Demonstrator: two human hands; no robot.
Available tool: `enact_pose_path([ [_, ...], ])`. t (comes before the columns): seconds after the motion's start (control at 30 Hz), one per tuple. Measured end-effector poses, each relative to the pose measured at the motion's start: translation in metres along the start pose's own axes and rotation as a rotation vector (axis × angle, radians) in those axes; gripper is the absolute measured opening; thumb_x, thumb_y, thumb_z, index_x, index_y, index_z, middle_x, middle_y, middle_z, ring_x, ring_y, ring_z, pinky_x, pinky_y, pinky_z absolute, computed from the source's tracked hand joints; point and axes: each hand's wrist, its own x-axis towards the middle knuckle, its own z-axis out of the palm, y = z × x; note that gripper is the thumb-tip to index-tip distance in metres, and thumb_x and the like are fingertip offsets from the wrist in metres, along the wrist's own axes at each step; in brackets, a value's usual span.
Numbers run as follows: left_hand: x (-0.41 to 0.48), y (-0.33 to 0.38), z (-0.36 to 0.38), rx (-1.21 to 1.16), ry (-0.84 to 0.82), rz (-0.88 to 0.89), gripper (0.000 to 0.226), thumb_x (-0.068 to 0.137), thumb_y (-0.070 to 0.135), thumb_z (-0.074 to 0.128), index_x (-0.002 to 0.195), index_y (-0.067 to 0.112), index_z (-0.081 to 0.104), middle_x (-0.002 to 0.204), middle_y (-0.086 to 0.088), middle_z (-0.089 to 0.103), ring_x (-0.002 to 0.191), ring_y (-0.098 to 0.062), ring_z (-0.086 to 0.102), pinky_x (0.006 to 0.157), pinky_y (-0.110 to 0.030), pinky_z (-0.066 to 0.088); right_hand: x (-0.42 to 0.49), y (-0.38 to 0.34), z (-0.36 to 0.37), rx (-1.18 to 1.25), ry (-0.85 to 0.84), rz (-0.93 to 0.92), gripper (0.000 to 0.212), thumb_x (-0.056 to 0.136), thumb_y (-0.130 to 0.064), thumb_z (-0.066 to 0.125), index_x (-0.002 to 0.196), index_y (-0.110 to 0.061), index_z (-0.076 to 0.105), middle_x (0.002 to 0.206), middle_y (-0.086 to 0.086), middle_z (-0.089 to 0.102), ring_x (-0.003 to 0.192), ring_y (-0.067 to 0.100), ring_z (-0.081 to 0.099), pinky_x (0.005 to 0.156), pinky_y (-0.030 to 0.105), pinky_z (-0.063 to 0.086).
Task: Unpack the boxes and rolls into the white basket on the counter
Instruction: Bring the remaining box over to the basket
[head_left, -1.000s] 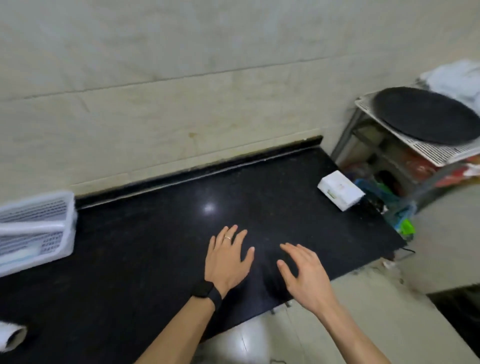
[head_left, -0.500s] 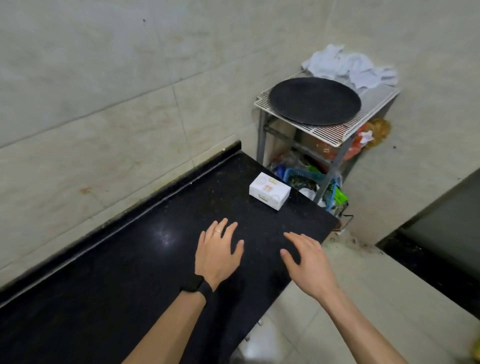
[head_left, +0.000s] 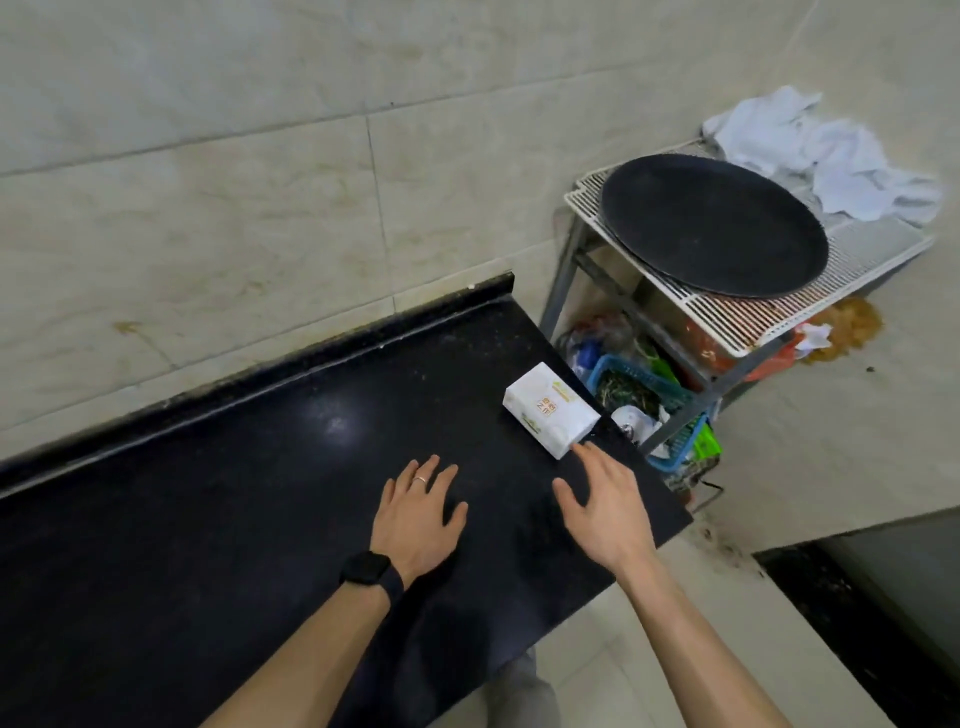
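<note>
Two hands are ours in this view, both bare and both holding nothing. Much of the scene is cut off: we cannot see the white basket anywhere, and the black counter runs out of the picture at the left and bottom edges. Our forearms leave the frame at the bottom, and a grey trouser leg shows only as a blurred patch beneath the counter's edge.

Our left hand lies palm down over the counter with fingers spread, a ring on one finger and a black watch at the wrist; we cannot tell whether the palm actually presses the stone. Our right hand reaches forward with fingers loosely spread, and its longest fingertip is at the near corner of the white box. Whether it touches the box or stops just short is hard to make out.

That box lies flat near the counter's right end, close to the far right edge, with small orange and green print that is too small to read.

Beside the counter stands a metal rack. On its top grille sit a round black tray and a crumpled white cloth behind it. Below the grille, a blue plastic crate holds dark tangled contents we cannot identify, with bags and wrappers crowded around it.
</note>
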Motion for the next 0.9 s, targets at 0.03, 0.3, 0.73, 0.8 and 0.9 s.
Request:
enact_pose_path([
  [0.03, 0.005, 0.001, 0.005, -0.009, -0.004, -0.029, 0.062, 0.098, 0.053, 0.037, 0.155, 0.030, 0.025, 0.164, 0.001, 0.018, 0.152, -0.024, 0.010, 0.122, -0.045, 0.014, 0.015, 0.003, 0.002, 0.000, -0.018, -0.008, 0.065, 0.097, -0.047, 0.053, 0.154, -0.020, 0.036, 0.161, 0.000, 0.035, 0.148, 0.024, 0.026, 0.118, 0.037, 0.029],
  [0.3, 0.023, 0.004, 0.062, -0.058, -0.142, -0.341, 0.066, 0.097, 0.061, 0.027, 0.156, 0.041, 0.002, 0.165, 0.006, -0.013, 0.152, -0.025, -0.012, 0.120, -0.059, 0.003, 0.116, 0.035, 0.032, -0.146, -0.198, -0.064, 0.092, 0.092, -0.063, 0.050, 0.161, -0.025, 0.003, 0.168, 0.014, -0.007, 0.153, 0.037, -0.005, 0.124, 0.047, 0.009],
  [0.73, 0.015, 0.002, 0.074, -0.077, -0.169, -0.383, 0.065, 0.097, 0.063, 0.022, 0.151, 0.050, -0.012, 0.160, 0.011, -0.026, 0.150, -0.019, -0.019, 0.119, -0.059, -0.004, 0.131, 0.050, 0.043, 0.112, -0.197, -0.082, 0.076, 0.089, -0.037, 0.068, 0.152, -0.021, 0.029, 0.152, 0.017, 0.026, 0.128, 0.043, 0.038, 0.107, 0.049, 0.037],
  [0.8, 0.001, -0.001, 0.067, -0.120, -0.123, -0.406, 0.065, 0.097, 0.061, 0.027, 0.152, 0.052, -0.006, 0.164, 0.009, -0.018, 0.152, -0.020, -0.012, 0.120, -0.055, -0.001, 0.119, 0.047, 0.040, 0.170, -0.233, -0.101, 0.077, 0.088, -0.038, 0.069, 0.151, -0.023, 0.029, 0.150, 0.016, 0.031, 0.130, 0.037, 0.040, 0.109, 0.048, 0.040],
  [0.9, -0.040, -0.012, 0.061, -0.163, -0.034, -0.463, 0.064, 0.097, 0.060, 0.032, 0.153, 0.052, 0.001, 0.166, 0.007, -0.008, 0.153, -0.020, -0.005, 0.121, -0.051, 0.003, 0.077, 0.032, 0.046, 0.194, -0.320, -0.197, 0.077, 0.086, -0.037, 0.072, 0.151, -0.027, 0.031, 0.149, 0.010, 0.033, 0.133, 0.028, 0.040, 0.110, 0.044, 0.040],
])
